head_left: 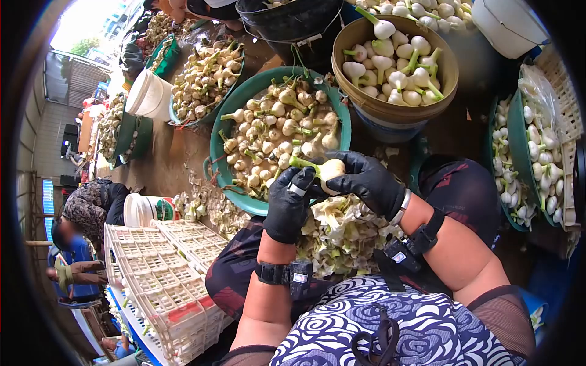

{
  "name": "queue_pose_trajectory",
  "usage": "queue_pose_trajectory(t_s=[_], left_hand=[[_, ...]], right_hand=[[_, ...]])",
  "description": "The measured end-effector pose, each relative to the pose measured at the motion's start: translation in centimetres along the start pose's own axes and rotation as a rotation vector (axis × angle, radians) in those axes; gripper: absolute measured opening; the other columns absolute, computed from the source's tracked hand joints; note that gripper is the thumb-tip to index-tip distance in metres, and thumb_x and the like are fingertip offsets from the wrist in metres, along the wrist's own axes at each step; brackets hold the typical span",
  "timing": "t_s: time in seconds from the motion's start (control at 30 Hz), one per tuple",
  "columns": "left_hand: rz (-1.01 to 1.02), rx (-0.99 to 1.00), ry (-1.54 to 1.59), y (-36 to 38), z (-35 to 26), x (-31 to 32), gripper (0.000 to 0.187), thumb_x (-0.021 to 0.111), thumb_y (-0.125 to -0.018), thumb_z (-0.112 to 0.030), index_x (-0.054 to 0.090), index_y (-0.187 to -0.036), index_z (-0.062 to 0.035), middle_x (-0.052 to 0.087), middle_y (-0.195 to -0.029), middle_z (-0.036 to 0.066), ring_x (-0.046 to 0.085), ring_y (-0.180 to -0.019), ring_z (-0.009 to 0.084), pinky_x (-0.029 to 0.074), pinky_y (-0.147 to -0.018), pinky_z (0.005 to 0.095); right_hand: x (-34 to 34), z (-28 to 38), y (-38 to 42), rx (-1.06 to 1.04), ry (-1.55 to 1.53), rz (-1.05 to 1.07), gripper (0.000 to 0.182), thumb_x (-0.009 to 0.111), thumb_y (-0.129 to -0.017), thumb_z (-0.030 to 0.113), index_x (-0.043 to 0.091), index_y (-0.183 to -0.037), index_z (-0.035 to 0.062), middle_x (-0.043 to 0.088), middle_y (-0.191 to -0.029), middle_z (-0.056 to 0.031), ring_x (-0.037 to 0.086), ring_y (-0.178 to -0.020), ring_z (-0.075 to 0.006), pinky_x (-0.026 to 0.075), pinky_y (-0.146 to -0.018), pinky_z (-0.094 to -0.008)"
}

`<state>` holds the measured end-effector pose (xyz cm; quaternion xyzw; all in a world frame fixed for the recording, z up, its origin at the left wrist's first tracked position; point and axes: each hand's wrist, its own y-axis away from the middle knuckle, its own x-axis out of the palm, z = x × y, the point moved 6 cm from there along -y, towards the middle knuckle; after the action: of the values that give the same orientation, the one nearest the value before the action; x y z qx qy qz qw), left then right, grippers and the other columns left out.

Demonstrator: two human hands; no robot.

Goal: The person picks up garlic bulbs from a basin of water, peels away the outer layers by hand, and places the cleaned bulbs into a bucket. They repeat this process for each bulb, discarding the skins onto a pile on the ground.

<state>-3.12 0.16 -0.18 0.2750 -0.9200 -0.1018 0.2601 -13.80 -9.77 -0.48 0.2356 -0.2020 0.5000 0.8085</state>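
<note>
Both my hands wear black gloves. My right hand (366,182) grips a white onion bulb (331,168) with a green stalk pointing left. My left hand (288,204) pinches the same bulb's left side with a small blade-like tool between its fingers. They hover over a heap of peeled skins and trimmings (342,232) on my lap. Just beyond the hands is a green basin (223,125) full of unpeeled onions.
A brown bowl (390,110) of peeled white onions stands at the upper right. More green basins (511,140) and white buckets (149,94) hold onions around me. White plastic crates (165,274) are stacked on the left. Another person (91,207) crouches at the left.
</note>
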Motion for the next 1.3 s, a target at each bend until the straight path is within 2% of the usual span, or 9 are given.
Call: queue_pose_trajectory(t_s=[0.27, 0.47, 0.67, 0.7, 1.0, 1.07, 1.17, 1.23, 1.3], left_hand=[[-0.060, 0.079, -0.237, 0.4, -0.6, -0.2, 0.024, 0.056, -0.083, -0.005, 0.061, -0.104, 0.0053, 0.065, -0.091, 0.010, 0.063, -0.080, 0.0168, 0.052, -0.072, 0.0293], [0.057, 0.474, -0.841, 1.0, -3.2, 1.5, 0.026, 0.061, -0.072, 0.003, 0.066, -0.097, -0.0026, 0.066, -0.089, 0.008, 0.062, -0.081, 0.0160, 0.048, -0.074, 0.0270], [0.064, 0.203, -0.160, 1.5, -1.9, 1.4, 0.038, 0.052, -0.091, -0.013, 0.048, -0.126, 0.0030, 0.058, -0.116, 0.012, 0.058, -0.100, 0.0186, 0.046, -0.086, 0.0313], [0.100, 0.337, -0.708, 1.9, -2.9, 1.3, 0.037, 0.053, -0.091, -0.015, 0.049, -0.124, 0.0034, 0.057, -0.116, 0.012, 0.057, -0.102, 0.0194, 0.045, -0.089, 0.0294], [-0.011, 0.091, -0.163, 3.3, -2.1, 0.4, 0.026, 0.063, -0.077, -0.003, 0.060, -0.103, 0.0015, 0.064, -0.089, 0.005, 0.060, -0.078, 0.0129, 0.049, -0.073, 0.0259], [0.010, 0.095, -0.259, 3.2, -2.6, 0.9, 0.025, 0.063, -0.077, -0.004, 0.060, -0.102, 0.0014, 0.064, -0.087, 0.005, 0.060, -0.077, 0.0127, 0.048, -0.072, 0.0254], [-0.079, 0.113, -0.137, 2.4, -2.6, -0.4, 0.018, 0.062, -0.078, -0.004, 0.060, -0.095, 0.0009, 0.062, -0.083, 0.005, 0.057, -0.073, 0.0128, 0.047, -0.069, 0.0260], [-0.125, 0.201, 0.040, 1.7, -3.1, -2.0, 0.018, 0.061, -0.078, -0.003, 0.060, -0.096, 0.0005, 0.063, -0.091, 0.008, 0.058, -0.079, 0.0145, 0.047, -0.073, 0.0266], [-0.022, 0.217, 0.086, 1.5, -3.6, -3.0, 0.020, 0.062, -0.079, -0.002, 0.060, -0.098, 0.0003, 0.063, -0.102, 0.012, 0.059, -0.086, 0.0169, 0.047, -0.078, 0.0276]], right_hand=[[0.2, -0.8, 0.0, 0.071, 0.027, 0.057, 0.037, 0.054, -0.091, 0.026, 0.051, -0.117, -0.0003, 0.060, -0.103, -0.0084, 0.061, -0.090, -0.0165, 0.052, -0.077, -0.0318], [2.2, -1.9, 2.1, 0.631, -0.395, 0.191, 0.041, 0.048, -0.090, 0.043, 0.057, -0.101, 0.0044, 0.063, -0.081, -0.0098, 0.063, -0.065, -0.0206, 0.052, -0.055, -0.0296], [1.6, -1.1, 1.8, 0.400, -0.213, 0.217, 0.036, 0.054, -0.088, 0.039, 0.058, -0.096, 0.0047, 0.061, -0.079, -0.0070, 0.062, -0.070, -0.0194, 0.052, -0.057, -0.0304], [1.3, -1.2, 1.5, 0.406, -0.246, 0.232, 0.033, 0.056, -0.088, 0.036, 0.058, -0.098, 0.0046, 0.060, -0.081, -0.0058, 0.062, -0.074, -0.0186, 0.053, -0.060, -0.0307], [0.7, -1.9, 0.3, 0.428, -0.290, 0.173, 0.030, 0.058, -0.088, 0.026, 0.056, -0.107, 0.0037, 0.058, -0.091, -0.0073, 0.061, -0.080, -0.0158, 0.054, -0.067, -0.0309], [1.8, 2.2, 0.3, -0.817, 1.053, 0.286, 0.023, 0.056, -0.087, 0.023, 0.059, -0.097, 0.0029, 0.060, -0.088, -0.0050, 0.060, -0.077, -0.0181, 0.049, -0.067, -0.0289], [0.6, 2.3, -0.5, -0.209, 0.643, -0.069, 0.016, 0.058, -0.084, 0.017, 0.055, -0.078, 0.0020, 0.054, -0.074, -0.0073, 0.055, -0.068, -0.0252, 0.044, -0.062, -0.0346], [3.9, 4.7, 1.6, -0.668, 1.084, 0.058, 0.019, 0.056, -0.081, 0.020, 0.055, -0.074, 0.0026, 0.054, -0.072, -0.0148, 0.054, -0.069, -0.0336, 0.042, -0.064, -0.0447], [4.3, -0.3, 2.9, -0.462, 1.414, 0.336, 0.016, 0.055, -0.079, 0.018, 0.059, -0.081, 0.0022, 0.059, -0.078, -0.0150, 0.059, -0.077, -0.0335, 0.046, -0.071, -0.0446]])
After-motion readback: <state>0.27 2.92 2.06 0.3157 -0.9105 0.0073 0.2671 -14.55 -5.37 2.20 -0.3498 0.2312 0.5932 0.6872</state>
